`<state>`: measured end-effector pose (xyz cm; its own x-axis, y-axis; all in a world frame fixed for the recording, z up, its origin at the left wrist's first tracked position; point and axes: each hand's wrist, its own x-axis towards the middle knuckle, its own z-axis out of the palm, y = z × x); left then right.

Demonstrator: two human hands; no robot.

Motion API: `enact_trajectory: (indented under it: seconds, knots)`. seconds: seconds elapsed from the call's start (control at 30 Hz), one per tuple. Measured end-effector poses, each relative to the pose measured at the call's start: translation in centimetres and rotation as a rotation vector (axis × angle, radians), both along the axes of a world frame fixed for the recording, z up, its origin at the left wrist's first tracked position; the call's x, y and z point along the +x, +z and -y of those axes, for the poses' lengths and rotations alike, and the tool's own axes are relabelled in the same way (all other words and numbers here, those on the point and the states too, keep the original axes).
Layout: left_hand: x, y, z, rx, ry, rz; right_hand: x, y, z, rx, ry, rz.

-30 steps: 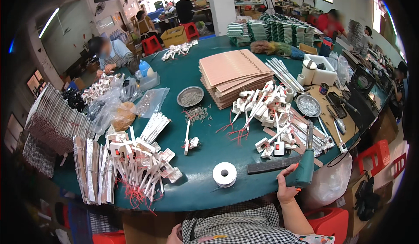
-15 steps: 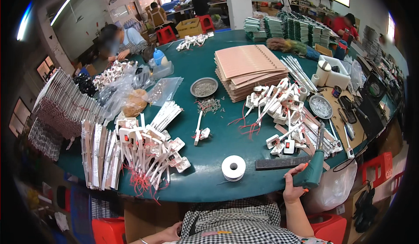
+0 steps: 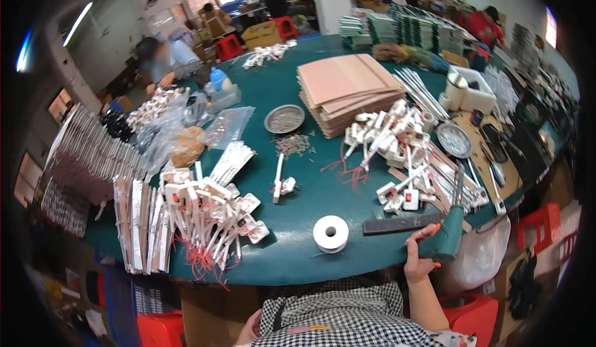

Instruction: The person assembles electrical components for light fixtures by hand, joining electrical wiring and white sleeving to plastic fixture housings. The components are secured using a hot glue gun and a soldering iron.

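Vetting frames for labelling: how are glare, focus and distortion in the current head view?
Head view: pale sheen on the glossy green tabletop; narrow window at upper right washed out; thin red wires slightly soft; fisheye rim black; bare right hand and green-handled tool readable.

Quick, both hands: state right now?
Left hand: beside the apron, partly hidden; open or closed, can't tell.
Right hand: curved at the green tool; can't tell whether it holds it.

Green tool (image 3: 448, 235): thick, smooth body, slim greyish metal barrel. Barrel points toward far edge of table (image 3: 335, 191), leaning slightly right. Body lies across near edge in view, toward right end. Whether resting or held up: cannot tell.
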<state>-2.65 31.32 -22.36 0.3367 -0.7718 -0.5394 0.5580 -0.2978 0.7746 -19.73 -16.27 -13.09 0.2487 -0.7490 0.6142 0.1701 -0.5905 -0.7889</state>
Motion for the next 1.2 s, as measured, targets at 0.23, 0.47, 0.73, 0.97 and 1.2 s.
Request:
enact_trajectory:
  seconds: [0.23,0.47,0.73,0.97,1.2]
  knots:
    - [2.1,5.7,4.6,0.107,-0.213,0.079,0.9,0.3,-0.2,0.082,0.051,0.147]
    - [1.4,8.9,6.7,0.173,-0.263,0.198,1.0,2.6,-0.5,0.111,0.046,0.105]
    - [2.6,6.9,4.3,0.105,0.211,-0.474,0.3,1.0,-0.3,0.117,-0.017,0.174]
    - [1.2,-2.9,0.6,0.532,0.475,-0.033,-0.6,3.3,2.3,-0.007,-0.188,0.014]
    - [-1.0,-5.0,4.8,0.554,0.503,0.049,-0.1,6.3,4.7,0.001,-0.342,-0.153]
